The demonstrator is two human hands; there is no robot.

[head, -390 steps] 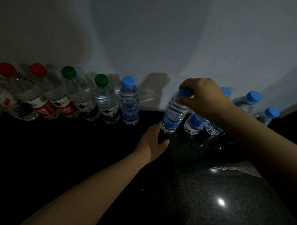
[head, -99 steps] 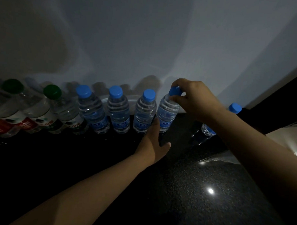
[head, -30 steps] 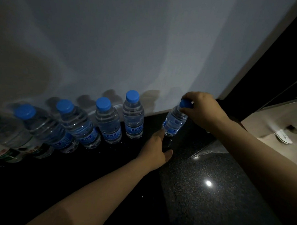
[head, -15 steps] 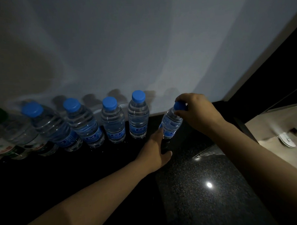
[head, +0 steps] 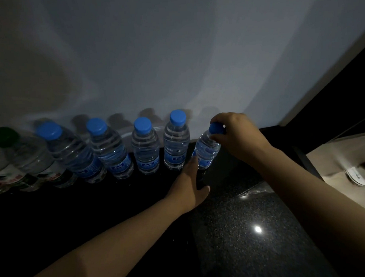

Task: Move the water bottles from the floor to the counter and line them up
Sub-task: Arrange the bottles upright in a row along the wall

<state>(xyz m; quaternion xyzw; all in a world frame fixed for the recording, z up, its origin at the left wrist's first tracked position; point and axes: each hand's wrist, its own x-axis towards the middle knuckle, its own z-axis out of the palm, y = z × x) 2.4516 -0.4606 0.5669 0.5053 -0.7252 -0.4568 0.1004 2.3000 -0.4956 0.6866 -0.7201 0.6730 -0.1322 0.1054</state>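
On dark speckled counter [head: 243, 250], clear blue-capped bottle [head: 206, 152] tilted, right hand [head: 237, 136] pinching its cap, left hand [head: 189, 185] straight-fingered at its base, row [head: 176, 142] of matching ones beside, white wall [head: 174, 55] behind

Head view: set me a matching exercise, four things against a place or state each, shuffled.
Things:
1. right hand
2. left hand
3. rightmost bottle
4. green cap

Places or states:
a. at the far left edge
b. tilted
c. grips a blue cap
d. fingers straight

Pairs: 1-c, 2-d, 3-b, 4-a.
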